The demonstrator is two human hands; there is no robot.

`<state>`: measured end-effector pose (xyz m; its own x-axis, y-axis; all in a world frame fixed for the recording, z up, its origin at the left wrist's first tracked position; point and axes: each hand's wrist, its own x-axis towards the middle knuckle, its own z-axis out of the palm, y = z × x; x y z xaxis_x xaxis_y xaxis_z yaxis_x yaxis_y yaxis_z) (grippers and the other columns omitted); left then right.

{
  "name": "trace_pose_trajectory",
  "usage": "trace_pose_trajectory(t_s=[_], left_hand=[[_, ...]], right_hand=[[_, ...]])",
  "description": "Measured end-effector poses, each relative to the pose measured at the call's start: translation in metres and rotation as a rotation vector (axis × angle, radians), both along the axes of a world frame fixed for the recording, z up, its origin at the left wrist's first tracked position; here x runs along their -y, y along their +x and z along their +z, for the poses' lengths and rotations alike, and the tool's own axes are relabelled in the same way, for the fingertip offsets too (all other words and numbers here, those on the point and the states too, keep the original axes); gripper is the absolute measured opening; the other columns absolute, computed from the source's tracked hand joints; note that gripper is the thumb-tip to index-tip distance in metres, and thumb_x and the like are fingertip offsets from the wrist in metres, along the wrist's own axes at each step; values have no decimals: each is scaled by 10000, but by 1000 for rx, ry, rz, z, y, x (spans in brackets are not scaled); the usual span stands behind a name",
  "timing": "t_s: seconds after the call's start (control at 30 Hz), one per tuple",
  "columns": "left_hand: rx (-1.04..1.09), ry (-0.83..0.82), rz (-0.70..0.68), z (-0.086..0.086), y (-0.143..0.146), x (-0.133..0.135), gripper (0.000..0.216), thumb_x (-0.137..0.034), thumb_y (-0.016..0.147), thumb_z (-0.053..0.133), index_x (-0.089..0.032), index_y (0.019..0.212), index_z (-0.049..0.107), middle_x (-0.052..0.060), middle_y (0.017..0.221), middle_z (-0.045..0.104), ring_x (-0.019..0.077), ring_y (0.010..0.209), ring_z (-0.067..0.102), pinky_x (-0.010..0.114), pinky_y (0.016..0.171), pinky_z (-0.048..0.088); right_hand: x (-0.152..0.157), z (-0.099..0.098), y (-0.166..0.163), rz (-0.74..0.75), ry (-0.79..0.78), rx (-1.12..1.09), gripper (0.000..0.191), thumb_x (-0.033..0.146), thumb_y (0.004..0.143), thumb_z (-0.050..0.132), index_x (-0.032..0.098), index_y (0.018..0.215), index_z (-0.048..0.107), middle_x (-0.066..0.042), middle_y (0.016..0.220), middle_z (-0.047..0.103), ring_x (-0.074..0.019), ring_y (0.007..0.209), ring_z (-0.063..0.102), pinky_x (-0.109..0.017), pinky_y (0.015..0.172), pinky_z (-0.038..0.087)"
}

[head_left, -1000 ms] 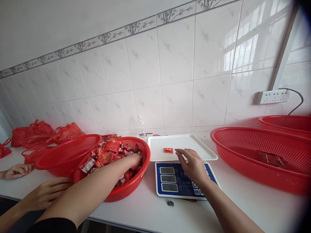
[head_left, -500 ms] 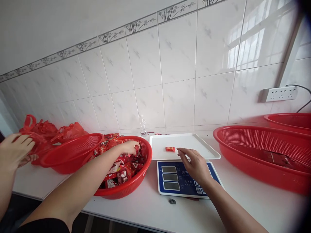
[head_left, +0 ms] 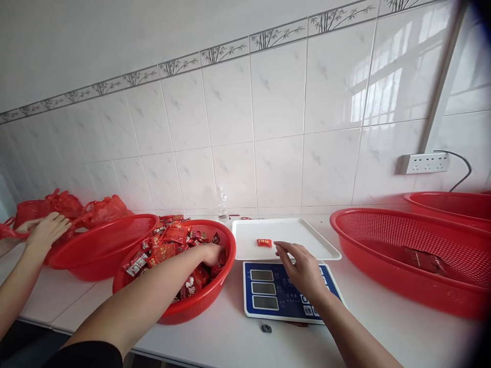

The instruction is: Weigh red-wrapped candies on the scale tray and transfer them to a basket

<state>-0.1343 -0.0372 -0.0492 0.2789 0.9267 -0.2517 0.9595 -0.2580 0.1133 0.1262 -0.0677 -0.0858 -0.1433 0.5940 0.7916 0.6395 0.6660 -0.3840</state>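
Note:
My left hand reaches down into a red plastic basket full of small wrapped snack packets. Its fingertips are hidden among the packets at the basket's right side, so I cannot see what they hold. My right hand hovers over the blue panel of a digital scale, fingers stretched out and nothing visible in them. Just left of its fingertips, a single red packet with yellow lettering lies on the scale's white tray.
Another person's hands handle red plastic bags at the far left. A red basket stands between us. On the right is a large red basket with a dark red packet inside. A clear bottle stands by the wall.
My left hand has sunk deeper among the packets, hiding its fingers. My right hand stays by the red packet. The other person's hands have shifted on the bags, and the view has turned slightly.

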Motion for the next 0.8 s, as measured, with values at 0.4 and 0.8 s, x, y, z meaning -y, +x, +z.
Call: trace_pose_trajectory(t_s=[0.4,0.8], left_hand=[[241,-14,165,63,-35,15,321,-101,472,603,-198,758,494,-46,674,582,142,597,555,194,442,370],[394,-21,212,83,-27,11,285,-40,500,551,-187,730,468,-55,618,539,119,539,536,198,459,388]], right_hand=[[1,1,1,18,-87,-55,309,396,877,368,229,945,619,-59,827,693,-210,794,629,-329,643,494],[1,2,1,45,-132,-74,316,401,879,355,227,941,611,-54,840,686,-205,777,637,-326,627,492]])
